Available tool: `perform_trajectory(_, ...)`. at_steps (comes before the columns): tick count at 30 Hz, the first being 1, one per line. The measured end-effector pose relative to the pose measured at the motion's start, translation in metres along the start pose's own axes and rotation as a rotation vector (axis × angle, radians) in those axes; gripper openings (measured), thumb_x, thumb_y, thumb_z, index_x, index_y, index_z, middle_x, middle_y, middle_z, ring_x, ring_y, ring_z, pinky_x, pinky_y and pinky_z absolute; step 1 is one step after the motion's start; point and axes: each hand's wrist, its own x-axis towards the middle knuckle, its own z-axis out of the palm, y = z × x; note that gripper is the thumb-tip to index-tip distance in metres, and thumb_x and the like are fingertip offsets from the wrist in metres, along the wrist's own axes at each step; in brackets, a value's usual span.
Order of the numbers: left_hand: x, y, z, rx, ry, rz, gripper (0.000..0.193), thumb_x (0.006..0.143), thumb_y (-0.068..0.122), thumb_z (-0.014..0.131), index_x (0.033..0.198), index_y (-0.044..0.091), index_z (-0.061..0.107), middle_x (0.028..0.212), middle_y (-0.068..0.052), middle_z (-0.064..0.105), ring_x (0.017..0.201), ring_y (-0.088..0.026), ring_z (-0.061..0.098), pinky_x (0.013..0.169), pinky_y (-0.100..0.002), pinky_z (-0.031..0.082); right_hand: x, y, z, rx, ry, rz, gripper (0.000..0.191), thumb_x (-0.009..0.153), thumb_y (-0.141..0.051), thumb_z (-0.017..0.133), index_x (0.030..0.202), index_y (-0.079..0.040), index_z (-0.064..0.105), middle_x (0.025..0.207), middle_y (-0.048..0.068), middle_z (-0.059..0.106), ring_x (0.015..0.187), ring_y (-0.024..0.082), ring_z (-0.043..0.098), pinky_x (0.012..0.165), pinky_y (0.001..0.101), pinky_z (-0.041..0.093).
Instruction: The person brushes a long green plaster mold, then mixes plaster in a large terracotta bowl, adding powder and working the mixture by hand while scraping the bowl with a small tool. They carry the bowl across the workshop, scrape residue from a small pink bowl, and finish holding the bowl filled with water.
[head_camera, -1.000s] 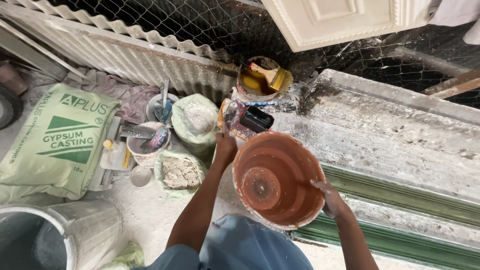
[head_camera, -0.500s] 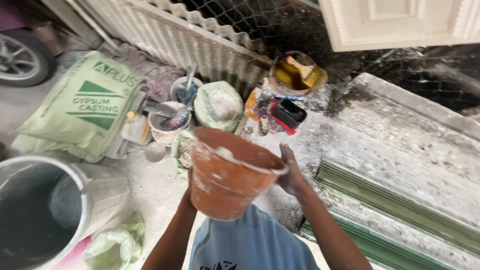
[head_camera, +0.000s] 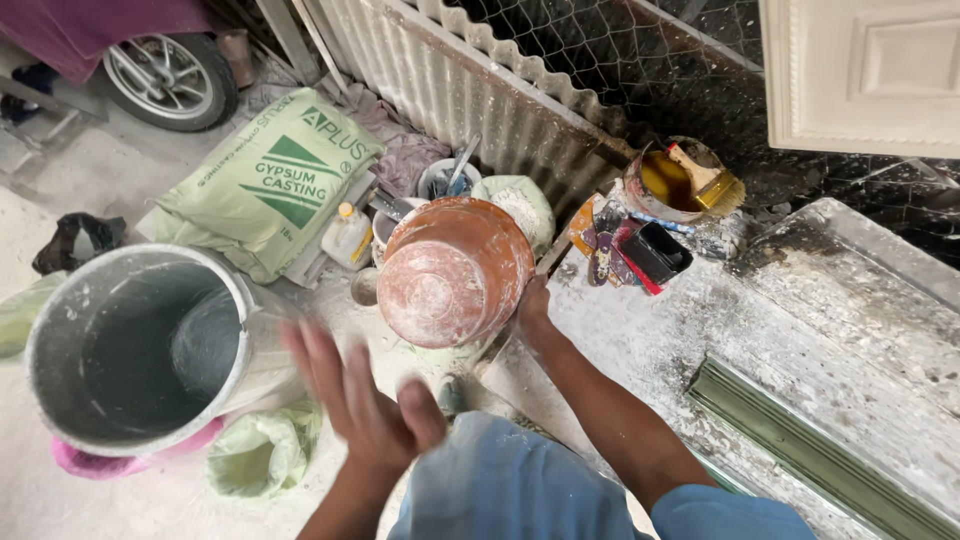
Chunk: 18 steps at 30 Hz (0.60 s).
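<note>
**Bowl turned bottom-up, one hand off**

Since half a second ago we have tipped the orange bowl (head_camera: 455, 270) over, so its dusty base faces us. Our right hand (head_camera: 533, 305) grips its rim, holding it above the small pots beside the green sack (head_camera: 265, 180). Our left hand (head_camera: 365, 400) hangs open and blurred, free of it, near the grey bucket (head_camera: 130, 350).

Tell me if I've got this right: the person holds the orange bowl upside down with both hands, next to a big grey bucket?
Not quite. Only the right hand holds the orange bowl, gripping its rim; the left hand is off it, open and blurred in the air below. The rest stands: the bowl is turned bottom-up, and the big grey bucket sits beside it. The head view shows this.
</note>
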Motion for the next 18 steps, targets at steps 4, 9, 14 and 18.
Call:
perform_trajectory(4, -0.013, -0.005, 0.064, 0.057, -0.788, -0.272, 0.072, 0.094, 0.047, 0.055, 0.145, -0.003, 0.043, 0.16, -0.033, 0.027, 0.151, -0.052, 0.022, 0.12, -0.066, 0.015, -0.014, 0.017, -0.011, 0.039, 0.014, 0.075, 0.063, 0.105, -0.048, 0.016, 0.14, -0.008, 0.049, 0.137, 0.017, 0.059, 0.124, 0.037, 0.058, 0.106, 0.0537, 0.049)
perform_trajectory(9, -0.064, -0.033, 0.096, -0.022, -0.638, -0.235, 0.074, 0.097, 0.042, 0.054, 0.151, -0.006, 0.043, 0.163, -0.036, 0.026, 0.152, -0.055, 0.021, 0.124, -0.066, 0.012, -0.006, 0.018, -0.027, -0.01, 0.162, -0.062, 0.067, 0.105, -0.048, 0.018, 0.138, -0.001, 0.052, 0.134, 0.022, 0.062, 0.121, 0.038, 0.062, 0.103, 0.0534, 0.053)
perform_trajectory(14, -0.068, -0.023, 0.101, -0.065, -0.654, -0.17, 0.071, 0.097, 0.041, 0.052, 0.148, -0.007, 0.043, 0.161, -0.038, 0.022, 0.151, -0.056, 0.017, 0.122, -0.065, 0.008, 0.001, -0.005, -0.03, 0.041, 0.215, -0.036, 0.062, 0.105, -0.047, 0.021, 0.135, -0.002, 0.051, 0.129, 0.02, 0.062, 0.116, 0.037, 0.063, 0.098, 0.0555, 0.054)
perform_trajectory(18, -0.073, -0.031, 0.114, -0.165, -0.547, -0.147, 0.045, 0.104, 0.034, 0.043, 0.139, 0.006, 0.046, 0.169, -0.027, 0.025, 0.161, -0.05, 0.012, 0.129, -0.064, 0.005, 0.004, -0.025, -0.04, 0.13, 0.141, -0.143, 0.056, 0.102, -0.04, 0.023, 0.131, -0.004, 0.056, 0.123, 0.017, 0.067, 0.11, 0.032, 0.067, 0.095, 0.0509, 0.056)
